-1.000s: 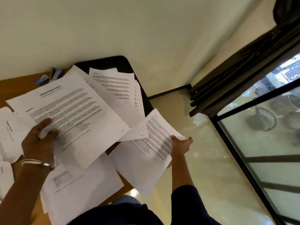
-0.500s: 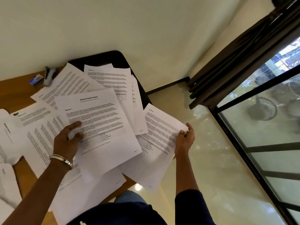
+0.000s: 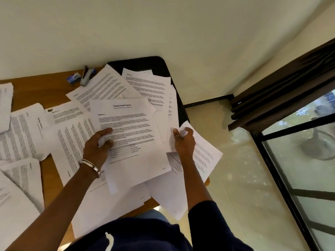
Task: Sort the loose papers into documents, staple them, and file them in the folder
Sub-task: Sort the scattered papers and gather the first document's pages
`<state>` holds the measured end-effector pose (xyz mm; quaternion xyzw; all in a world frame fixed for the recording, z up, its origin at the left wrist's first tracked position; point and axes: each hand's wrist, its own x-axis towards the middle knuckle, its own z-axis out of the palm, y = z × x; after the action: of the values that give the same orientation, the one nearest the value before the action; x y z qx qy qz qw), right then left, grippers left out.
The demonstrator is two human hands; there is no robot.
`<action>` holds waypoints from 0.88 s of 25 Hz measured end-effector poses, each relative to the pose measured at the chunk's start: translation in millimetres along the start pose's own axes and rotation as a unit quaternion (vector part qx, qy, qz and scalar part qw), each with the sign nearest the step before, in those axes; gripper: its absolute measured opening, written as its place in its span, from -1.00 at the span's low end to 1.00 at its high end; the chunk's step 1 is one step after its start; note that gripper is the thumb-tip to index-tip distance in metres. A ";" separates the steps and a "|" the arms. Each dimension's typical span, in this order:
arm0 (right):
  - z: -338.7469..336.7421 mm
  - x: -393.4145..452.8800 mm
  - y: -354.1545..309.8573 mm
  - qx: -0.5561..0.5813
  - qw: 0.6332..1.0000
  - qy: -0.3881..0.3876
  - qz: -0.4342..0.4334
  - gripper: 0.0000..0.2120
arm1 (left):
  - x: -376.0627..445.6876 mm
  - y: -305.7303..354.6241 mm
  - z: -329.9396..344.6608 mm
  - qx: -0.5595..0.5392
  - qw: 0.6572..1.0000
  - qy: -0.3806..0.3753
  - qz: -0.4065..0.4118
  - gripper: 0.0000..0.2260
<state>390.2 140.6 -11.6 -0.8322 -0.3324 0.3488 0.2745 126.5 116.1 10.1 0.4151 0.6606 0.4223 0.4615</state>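
Note:
Several printed white sheets lie scattered and overlapping across a wooden table (image 3: 36, 91). My left hand (image 3: 98, 145) pinches the left edge of a title page headed as a health report (image 3: 134, 142), thumb on top of the text. My right hand (image 3: 183, 142) grips the upper end of another printed sheet (image 3: 204, 156) that hangs past the table's right edge. A black folder (image 3: 154, 64) lies at the far right corner, mostly covered by papers. A grey and blue stapler (image 3: 87, 75) rests at the back of the table.
A small blue and white box (image 3: 72, 78) sits beside the stapler. More sheets (image 3: 18, 134) cover the table's left side. A cream wall runs behind the table. To the right are pale floor (image 3: 235, 178) and a dark-framed glass door (image 3: 299, 151).
My left hand carried the report page rightwards over the pile. My right hand drew its sheet inwards toward the report page, so the two hands are now closer together.

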 end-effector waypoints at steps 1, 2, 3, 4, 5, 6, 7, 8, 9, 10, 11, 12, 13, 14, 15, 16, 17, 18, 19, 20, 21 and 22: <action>3.2 1.9 -4.4 0.052 0.997 -0.009 0.052 -0.47 | -0.8 -0.4 -0.1 -0.002 1.000 0.004 0.001 -0.66; 3.9 5.6 -6.6 0.090 0.992 -0.008 0.083 -0.48 | -0.5 -1.3 -0.6 -0.004 1.000 0.010 0.002 -0.67; 0.9 10.2 -8.4 0.110 0.989 -0.009 0.102 -0.51 | -0.4 -2.0 -0.8 -0.004 1.000 0.012 0.002 -0.67; -4.2 14.5 -10.0 0.123 0.986 -0.014 0.108 -0.56 | -0.5 -3.0 -0.4 -0.006 1.000 0.013 0.001 -0.67; -10.6 17.5 -13.7 0.119 0.988 -0.019 0.097 -0.65 | 0.1 -4.5 -0.4 -0.008 1.000 0.015 -0.001 -0.67; -17.9 18.5 -18.4 0.100 0.993 -0.019 0.066 -0.77 | 0.8 -5.7 -0.6 -0.009 1.000 0.018 -0.002 -0.66; -25.4 15.6 -26.1 0.068 0.997 -0.013 0.024 -0.87 | 1.5 -7.2 -1.6 -0.008 1.000 0.023 -0.002 -0.66; -33.2 11.7 -36.7 0.023 0.999 0.002 -0.026 -0.89 | 3.1 -9.8 -2.8 -0.008 1.000 0.028 0.001 -0.66; -40.2 6.3 -49.1 -0.034 0.995 0.028 -0.086 -0.87 | 5.0 -12.1 -4.6 -0.009 0.999 0.031 0.005 -0.65; -48.1 -1.6 -64.6 -0.100 0.980 0.072 -0.153 -0.86 | 6.9 -14.7 -6.6 -0.013 0.999 0.034 0.006 -0.64; -53.5 -9.3 -80.9 -0.158 0.954 0.130 -0.218 -0.86 | 8.5 -16.0 -9.0 -0.018 0.999 0.039 0.002 -0.63; -58.4 -17.5 -100.5 -0.191 0.919 0.198 -0.281 -0.86 | 10.4 -17.0 -11.4 -0.024 0.999 0.045 -0.002 -0.62; -62.3 -26.0 -119.7 -0.196 0.881 0.266 -0.340 -0.85 | 11.0 -17.1 -13.5 -0.027 0.998 0.052 -0.004 -0.62; -65.2 -34.1 -137.4 -0.177 0.843 0.311 -0.401 -0.84 | 11.7 -16.3 -15.9 -0.028 0.998 0.058 -0.003 -0.62; -67.7 -43.4 -151.8 -0.157 0.810 0.330 -0.458 -0.83 | 11.4 -15.7 -18.2 -0.026 0.998 0.063 -0.001 -0.63; -69.2 -52.5 -163.8 -0.124 0.800 0.304 -0.502 -0.83 | 11.9 -15.4 -21.9 -0.029 0.997 0.067 -0.001 -0.63; -69.5 -61.4 -172.2 -0.073 0.813 0.251 -0.520 -0.84 | 12.8 -15.2 -27.2 -0.030 0.997 0.074 0.001 -0.63; -69.6 -69.4 -178.7 -0.003 0.841 0.184 -0.508 -0.84 | 14.3 -14.5 -33.6 -0.032 0.996 0.083 0.003 -0.64; -66.8 -70.3 -178.6 0.078 0.870 0.132 -0.469 -0.85 | 15.7 -13.9 -41.0 -0.030 0.995 0.094 0.006 -0.65; -61.8 -66.6 -173.5 0.158 0.895 0.101 -0.405 -0.85 | 16.5 -14.2 -49.0 -0.031 0.994 0.105 0.003 -0.65; -53.9 -60.2 -166.6 0.223 0.916 0.090 -0.321 -0.84 | 16.1 -13.8 -57.9 -0.033 0.993 0.113 -0.001 -0.66; -43.6 -48.7 -153.3 0.245 0.937 0.088 -0.231 -0.83 | 15.8 -14.9 -67.2 -0.036 0.992 0.120 -0.007 -0.67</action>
<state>341.9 190.9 139.8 -0.6666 -0.3944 0.2721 0.5710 56.0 114.7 6.7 0.3396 0.6985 0.4893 0.3967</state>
